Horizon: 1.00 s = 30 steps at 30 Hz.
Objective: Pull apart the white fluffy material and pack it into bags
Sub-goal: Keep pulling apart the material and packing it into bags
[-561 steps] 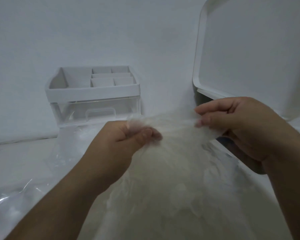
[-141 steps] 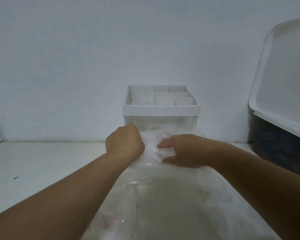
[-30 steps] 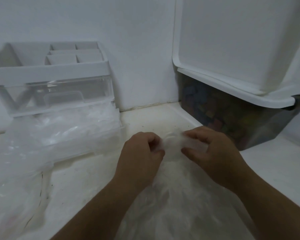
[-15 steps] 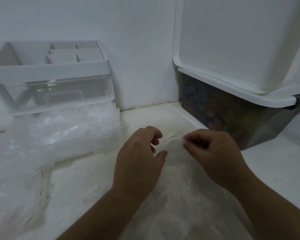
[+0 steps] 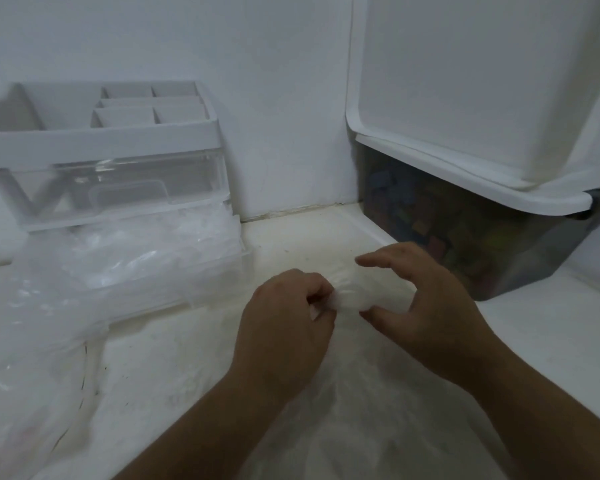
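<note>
A mass of white fluffy material [image 5: 368, 414] lies on the white table in front of me, spreading under both forearms. Its top tuft [image 5: 364, 294] sits between my hands. My left hand [image 5: 284, 327] pinches the left side of this tuft with curled fingers. My right hand [image 5: 426, 306] curves around its right side, thumb below and fingers spread above. Clear plastic bags [image 5: 94, 271], some holding white fluff, lie heaped on the left.
A white desk organizer with a clear drawer [image 5: 104, 157] stands against the back wall on the left. A dark bin of coloured pieces [image 5: 465, 237] with its white lid [image 5: 482, 98] raised stands on the right. The table [image 5: 302, 233] shows bare between them.
Both hands have closed in on the tuft again. My left fingers curled tighter onto it, and my right hand's fingers have spread out over it.
</note>
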Each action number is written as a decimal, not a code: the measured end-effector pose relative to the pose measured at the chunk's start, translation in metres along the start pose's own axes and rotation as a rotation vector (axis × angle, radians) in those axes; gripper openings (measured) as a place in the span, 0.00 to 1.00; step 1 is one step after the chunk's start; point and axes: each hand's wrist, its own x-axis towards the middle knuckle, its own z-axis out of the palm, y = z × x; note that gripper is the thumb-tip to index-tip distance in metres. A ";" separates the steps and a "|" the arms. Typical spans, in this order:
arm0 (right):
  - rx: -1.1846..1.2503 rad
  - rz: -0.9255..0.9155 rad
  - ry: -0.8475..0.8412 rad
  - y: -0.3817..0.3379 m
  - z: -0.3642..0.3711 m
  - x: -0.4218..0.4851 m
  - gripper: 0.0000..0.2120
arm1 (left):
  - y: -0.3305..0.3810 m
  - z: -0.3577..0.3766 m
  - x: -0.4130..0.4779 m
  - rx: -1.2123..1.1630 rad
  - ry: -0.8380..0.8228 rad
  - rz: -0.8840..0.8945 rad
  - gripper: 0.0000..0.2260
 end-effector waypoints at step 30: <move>0.517 0.144 -0.335 -0.050 -0.048 0.073 0.17 | 0.000 -0.103 0.034 -0.597 0.229 -0.221 0.11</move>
